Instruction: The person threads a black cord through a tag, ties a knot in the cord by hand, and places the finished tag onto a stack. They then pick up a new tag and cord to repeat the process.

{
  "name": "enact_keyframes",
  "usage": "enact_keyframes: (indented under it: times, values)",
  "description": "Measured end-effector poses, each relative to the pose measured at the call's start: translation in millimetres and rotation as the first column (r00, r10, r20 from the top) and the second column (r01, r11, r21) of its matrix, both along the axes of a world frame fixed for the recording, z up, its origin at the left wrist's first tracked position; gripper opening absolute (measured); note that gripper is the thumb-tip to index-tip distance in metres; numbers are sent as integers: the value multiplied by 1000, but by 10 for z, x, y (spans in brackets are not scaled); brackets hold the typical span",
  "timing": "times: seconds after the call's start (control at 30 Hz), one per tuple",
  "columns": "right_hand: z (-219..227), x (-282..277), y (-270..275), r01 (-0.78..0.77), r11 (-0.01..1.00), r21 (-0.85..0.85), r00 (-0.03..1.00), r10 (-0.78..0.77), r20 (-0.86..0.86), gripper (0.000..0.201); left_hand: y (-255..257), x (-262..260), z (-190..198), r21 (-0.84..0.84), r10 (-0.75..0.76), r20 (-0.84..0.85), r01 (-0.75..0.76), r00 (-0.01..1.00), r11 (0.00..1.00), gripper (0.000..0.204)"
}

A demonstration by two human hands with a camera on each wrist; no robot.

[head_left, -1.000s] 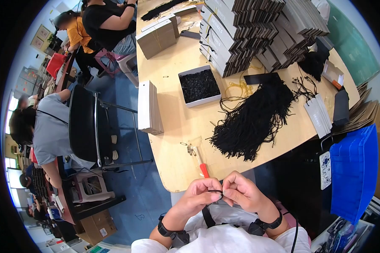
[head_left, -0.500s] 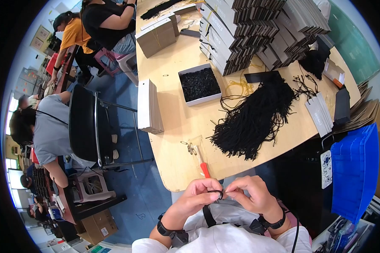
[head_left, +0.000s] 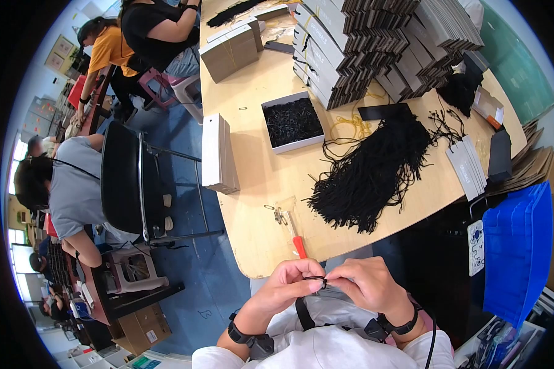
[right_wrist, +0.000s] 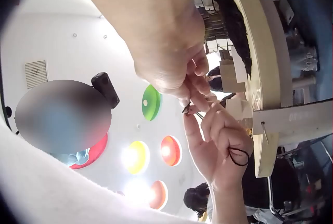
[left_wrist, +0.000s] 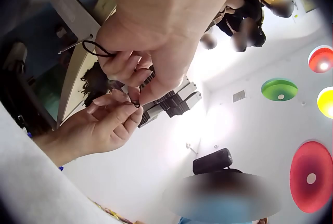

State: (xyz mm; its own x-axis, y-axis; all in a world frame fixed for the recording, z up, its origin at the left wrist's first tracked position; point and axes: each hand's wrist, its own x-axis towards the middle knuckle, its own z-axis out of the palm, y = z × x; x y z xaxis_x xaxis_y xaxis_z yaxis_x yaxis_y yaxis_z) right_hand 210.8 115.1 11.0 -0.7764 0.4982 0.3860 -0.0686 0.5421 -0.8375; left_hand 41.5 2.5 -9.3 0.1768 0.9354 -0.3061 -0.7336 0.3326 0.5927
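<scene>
In front of the chest, both hands work on a thin black cord [head_left: 317, 280]. My left hand [head_left: 294, 284] pinches it between thumb and fingers, and a loop of the cord stands out from its curled fingers in both wrist views. My right hand [head_left: 364, 284] meets the left at the fingertips and pinches the cord close to a small knot [right_wrist: 186, 108]. A grey tag [right_wrist: 296, 122] with a hole appears near the loop in the right wrist view. Just beyond the hands, a red-handled tool [head_left: 298, 246] lies on the table [head_left: 258, 240].
A heap of black cords [head_left: 372, 175] spreads over the table beside a white box [head_left: 292, 147] of small black pieces. Tall stacks of grey tags [head_left: 326, 55] stand behind; another tag stack [head_left: 218, 154] is at the left edge. A blue crate [head_left: 516, 246] is at right.
My right hand drew slightly away from the left, then came back to the cord with its fingers closer together. The left hand has stayed nearly in place, holding the cord.
</scene>
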Motion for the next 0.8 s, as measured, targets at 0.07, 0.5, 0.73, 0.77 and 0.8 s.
enact_keyframes:
  times: [0.07, 0.5, 0.73, 0.77, 0.8]
  values:
    - [-4, 1, 2, -1, 1000, 7, 1000, 1, 0, 19, 3, -4, 10, -9, 0, 1, 0, 1000, 1000, 18]
    - [-3, 4, 27, -13, 991, 130, 1000, 10, 25, 24, 15, -20, 35, -41, -66, -46, 64, 997, 997, 17]
    - [-11, 4, 36, -34, 994, 108, 999, 35, -4, 26, -3, -25, 29, -38, -80, -24, 79, 996, 996, 17]
    - [-13, 8, 38, -35, 994, 108, 999, 35, -4, 26, -4, -29, 28, -30, -87, -23, 86, 996, 996, 17]
    - [-19, 13, 40, -32, 993, 111, 999, 31, 8, 26, -2, -31, 28, -22, -94, -22, 94, 995, 995, 17]
